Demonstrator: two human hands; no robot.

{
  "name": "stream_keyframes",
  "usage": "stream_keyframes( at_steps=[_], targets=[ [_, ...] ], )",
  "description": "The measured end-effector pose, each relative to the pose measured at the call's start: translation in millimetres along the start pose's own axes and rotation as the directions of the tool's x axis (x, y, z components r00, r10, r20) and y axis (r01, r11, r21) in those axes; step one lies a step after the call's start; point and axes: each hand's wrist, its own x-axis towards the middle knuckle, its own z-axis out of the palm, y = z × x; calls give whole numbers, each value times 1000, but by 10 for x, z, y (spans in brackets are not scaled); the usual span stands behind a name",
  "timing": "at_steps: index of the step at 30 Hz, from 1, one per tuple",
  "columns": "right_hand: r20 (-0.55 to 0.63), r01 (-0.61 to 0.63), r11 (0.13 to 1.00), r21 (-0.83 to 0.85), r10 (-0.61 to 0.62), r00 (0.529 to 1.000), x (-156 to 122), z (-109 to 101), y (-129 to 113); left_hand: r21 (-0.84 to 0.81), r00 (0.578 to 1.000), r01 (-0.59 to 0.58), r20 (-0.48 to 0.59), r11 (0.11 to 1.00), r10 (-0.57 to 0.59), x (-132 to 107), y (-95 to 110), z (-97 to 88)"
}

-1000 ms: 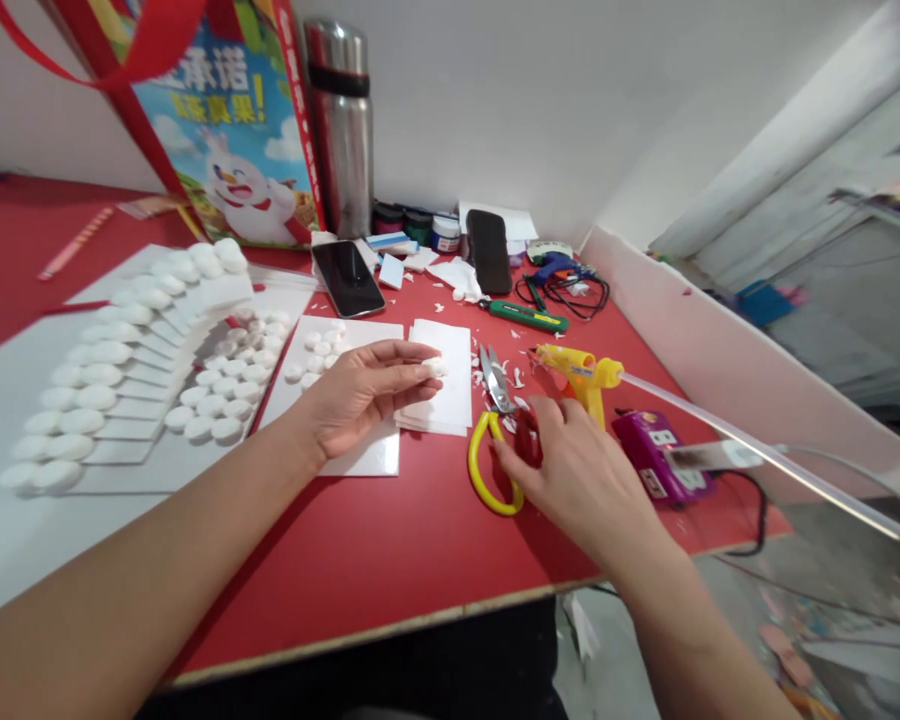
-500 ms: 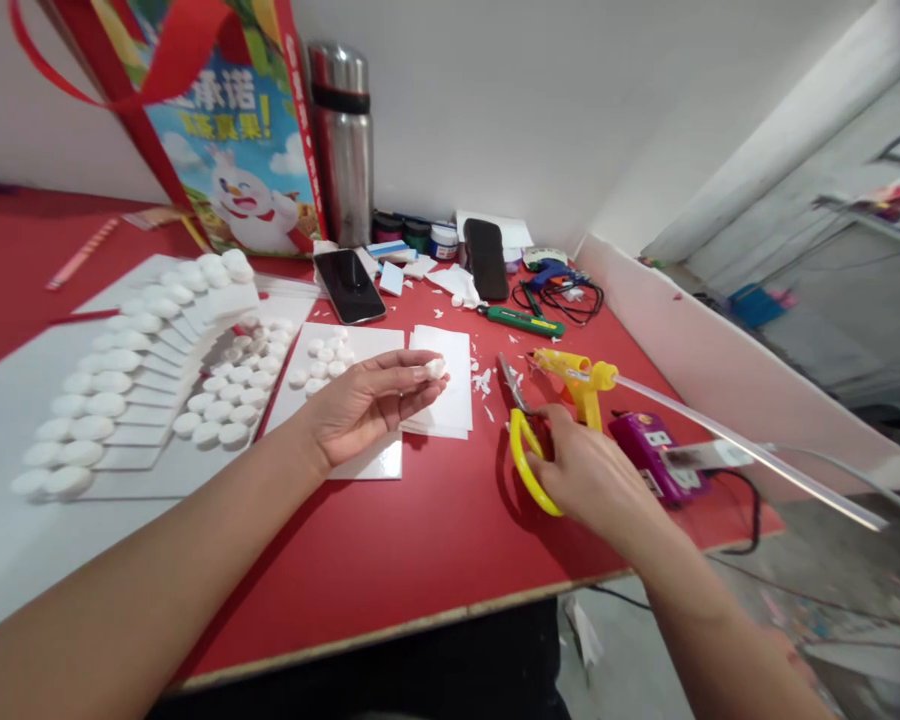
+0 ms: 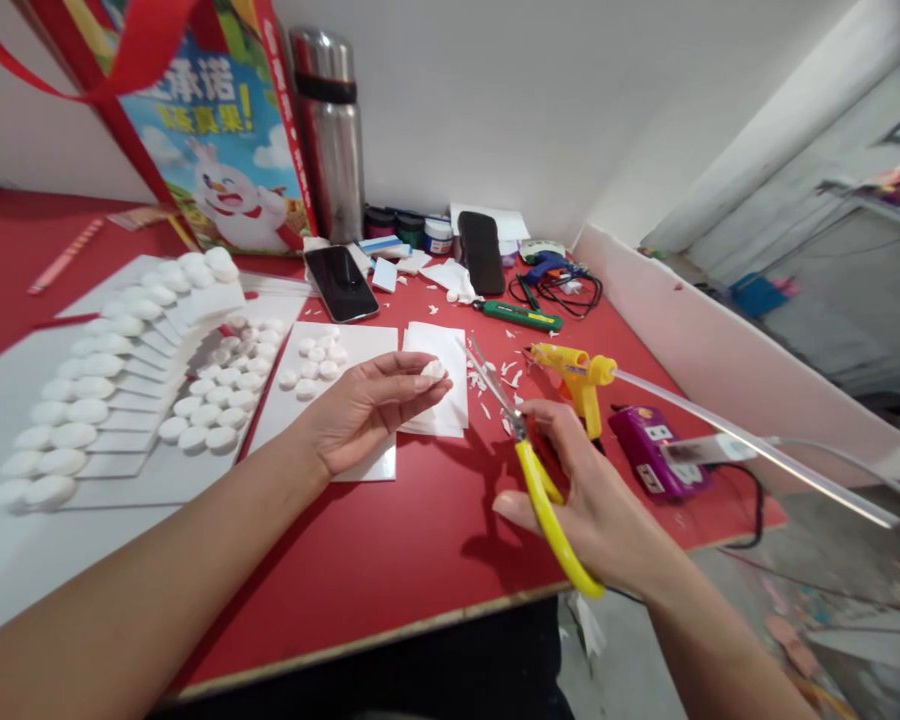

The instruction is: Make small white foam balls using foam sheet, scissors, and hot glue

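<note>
Between the thumb and fingers of my left hand is a small white piece, too small to name surely. My right hand holds yellow-handled scissors, their blades parted and pointing toward the white piece without touching it. White cards lie stacked beneath my left fingertips. To their left, several round white pieces rest on a white board. White paper scraps are scattered around the scissor blades.
A yellow glue gun with a long clear stick and a purple power strip are on the right. A green cutter, two phones and a steel flask stand or lie behind. White ovals top fanned cards at left.
My right hand has lifted the scissors off the table, and their blades have swung open toward my left hand. My left hand keeps its pinch on the white piece.
</note>
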Motion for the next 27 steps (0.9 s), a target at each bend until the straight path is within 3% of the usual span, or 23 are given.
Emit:
stream_keyframes(
  at_steps=[9, 21, 27],
  targets=[
    [-39, 90, 974, -207, -100, 994, 26, 245, -47, 91, 995, -82, 57, 992, 77, 8, -20, -12],
    [-53, 90, 975, -204, -103, 993, 95, 285, -126, 210, 979, -195, 107, 958, 175, -8, -69, -6],
    [-53, 64, 972, -225, -78, 996, 112, 301, -143, 257, 976, -217, 79, 942, 203, 1, -104, -6]
  ],
)
